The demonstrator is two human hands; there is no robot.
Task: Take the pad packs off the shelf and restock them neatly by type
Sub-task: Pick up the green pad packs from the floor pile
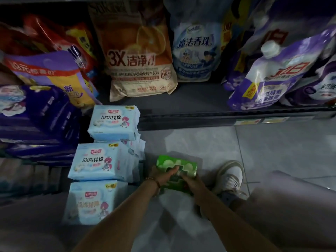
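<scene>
**A:** While both grips are on it, where is the green pack (pixel 179 164)?

**B:** Between them, low over the floor (pixel 200 142); I cannot tell whether it touches the tiles. The left grip (pixel 163 176) grasps its near left side, fingers lying across the top. The right grip (pixel 190 184) clasps its near right corner.

**A:** And the other pads?

**B:** Blue packs (pixel 101 161) stand in stacks just left of the left grip, the farthest stack reaching the shelf (pixel 200 99) edge. Purple packs (pixel 36 113) lie farther left, blurred.

**A:** Beyond the grips?

**B:** On the shelf, an orange bag (pixel 138 57) stands straight ahead, with a purple pouch (pixel 272 73) leaning off to the right. A shoe (pixel 230 177) sits just right of the right grip.
</scene>
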